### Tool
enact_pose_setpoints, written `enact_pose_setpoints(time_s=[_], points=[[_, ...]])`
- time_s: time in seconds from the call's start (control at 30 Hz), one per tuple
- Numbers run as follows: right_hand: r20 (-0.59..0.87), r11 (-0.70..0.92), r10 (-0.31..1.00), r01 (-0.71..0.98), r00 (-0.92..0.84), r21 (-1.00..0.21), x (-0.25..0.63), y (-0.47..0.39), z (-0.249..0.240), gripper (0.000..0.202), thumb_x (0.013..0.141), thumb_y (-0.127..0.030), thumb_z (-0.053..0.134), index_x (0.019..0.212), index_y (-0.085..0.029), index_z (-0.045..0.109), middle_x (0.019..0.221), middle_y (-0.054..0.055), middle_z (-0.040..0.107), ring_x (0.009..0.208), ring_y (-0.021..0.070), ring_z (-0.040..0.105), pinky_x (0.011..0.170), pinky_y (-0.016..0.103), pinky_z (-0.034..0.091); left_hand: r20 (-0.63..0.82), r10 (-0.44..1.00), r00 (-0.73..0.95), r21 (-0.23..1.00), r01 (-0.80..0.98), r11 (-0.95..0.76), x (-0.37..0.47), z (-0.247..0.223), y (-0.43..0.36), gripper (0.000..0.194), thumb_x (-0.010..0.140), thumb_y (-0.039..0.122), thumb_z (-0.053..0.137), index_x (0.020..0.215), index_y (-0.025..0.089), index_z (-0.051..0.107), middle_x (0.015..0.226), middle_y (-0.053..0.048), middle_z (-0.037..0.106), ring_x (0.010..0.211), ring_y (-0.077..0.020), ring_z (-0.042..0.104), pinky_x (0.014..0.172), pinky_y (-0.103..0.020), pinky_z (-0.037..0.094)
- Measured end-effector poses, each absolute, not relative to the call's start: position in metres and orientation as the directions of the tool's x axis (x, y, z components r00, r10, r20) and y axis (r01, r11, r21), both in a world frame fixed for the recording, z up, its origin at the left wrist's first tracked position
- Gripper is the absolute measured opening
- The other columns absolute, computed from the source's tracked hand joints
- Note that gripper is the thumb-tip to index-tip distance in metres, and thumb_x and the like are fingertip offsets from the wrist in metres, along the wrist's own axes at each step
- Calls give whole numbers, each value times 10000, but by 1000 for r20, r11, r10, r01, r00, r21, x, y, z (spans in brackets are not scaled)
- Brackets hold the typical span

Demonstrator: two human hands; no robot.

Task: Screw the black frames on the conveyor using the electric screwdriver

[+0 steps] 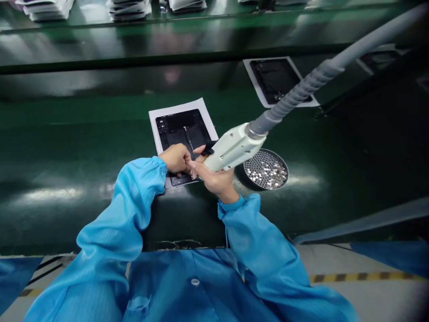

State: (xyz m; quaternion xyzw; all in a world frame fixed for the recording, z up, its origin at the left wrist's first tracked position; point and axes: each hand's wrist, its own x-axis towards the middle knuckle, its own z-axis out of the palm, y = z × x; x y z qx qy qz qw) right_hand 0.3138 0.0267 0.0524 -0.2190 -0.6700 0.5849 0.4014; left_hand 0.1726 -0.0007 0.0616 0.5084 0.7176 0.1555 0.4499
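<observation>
My right hand (219,181) is wrapped round a cream-white handheld tool (234,147) with a black part near its front end and a grey ribbed hose (308,87) running up to the right. The tool's tip is hidden by my fingers. Beside it, my left hand (176,158) is closed in a pinch over the lower part of a black tablet housing (184,129); what its fingers hold, if anything, is hidden. Both hands meet near the housing's lower edge. Under the housing lies a white sheet (203,108).
A round dish (266,170) holding many small shiny metal pieces stands right of my hands. Another black housing (275,76) lies on white paper farther back. Stacks of flat white-wrapped items (129,10) sit on the shelf behind. A grey hose (365,221) crosses at lower right.
</observation>
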Motion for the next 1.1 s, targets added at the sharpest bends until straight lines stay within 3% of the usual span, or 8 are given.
enact_pose_setpoints(time_s=[0.23, 0.37, 0.47, 0.6, 0.73, 0.83, 0.97, 1.1], points=[[312, 281, 749, -146, -585, -949, 315, 24, 50, 256, 724, -190, 654, 551, -214, 466, 519, -29, 550, 483, 110, 540, 568, 304, 532, -480, 873, -85, 691, 576, 436, 171, 57, 0, 103, 651, 88, 699, 576, 141, 651, 500, 18, 583, 445, -103, 580, 462, -187, 473], [311, 242, 787, -197, -533, -950, 317, 29, 53, 88, 726, -196, 658, 761, -208, 577, 508, -66, 547, 441, 100, 528, 507, 277, 508, -493, 867, -78, 694, 566, 445, 171, 55, -1, 99, 645, 134, 755, 596, 136, 669, 490, 16, 597, 436, -102, 589, 453, -176, 470], [370, 295, 826, -232, -425, -927, 323, 40, 57, 236, 714, -182, 658, 939, -203, 590, 498, -95, 552, 400, 93, 518, 485, 267, 497, -497, 865, -66, 715, 534, 451, 173, 56, -1, 158, 631, 168, 803, 582, 128, 658, 468, 15, 595, 402, -83, 568, 425, -151, 441], [421, 360, 860, -243, -289, -901, 335, 58, 58, 291, 699, -158, 665, 973, -198, 577, 484, -104, 555, 374, 97, 512, 460, 270, 492, -495, 864, -86, 731, 497, 468, 166, 66, -3, 161, 670, 134, 775, 582, 121, 641, 485, 9, 614, 413, -84, 585, 430, -147, 458], [429, 388, 871, -199, -240, -900, 341, 66, 56, 273, 698, -145, 672, 954, -195, 591, 484, -91, 556, 386, 111, 525, 479, 294, 514, -335, 861, -383, 747, 449, 491, 137, 75, -18, 142, 750, 191, 726, 652, 115, 656, 474, 4, 605, 449, -107, 615, 455, -164, 492], [429, 389, 870, -197, -244, -900, 340, 64, 58, 240, 706, -138, 666, 929, -197, 600, 483, -81, 545, 409, 119, 541, 492, 294, 520, -244, 745, -621, 724, 395, 566, 117, 73, -38, 183, 813, 271, 655, 736, 106, 664, 552, -27, 649, 477, -124, 634, 474, -192, 513], [406, 375, 871, -158, -276, -913, 336, 59, 61, 164, 707, -154, 669, 857, -187, 615, 491, -70, 560, 413, 114, 535, 548, 312, 536, -230, 638, -735, 611, 401, 682, 122, 65, -62, 422, 780, 510, 648, 923, 113, 660, 636, -41, 675, 499, -154, 634, 475, -231, 484], [436, 416, 858, -129, -273, -900, 338, 58, 62, 87, 708, -191, 667, 674, -192, 587, 493, -50, 552, 502, 131, 577, 703, 352, 562, -180, 675, -716, 431, 560, 708, 145, 58, -70, 455, 668, 619, 691, 660, 166, 652, 527, -9, 596, 534, -153, 579, 475, -224, 373]])
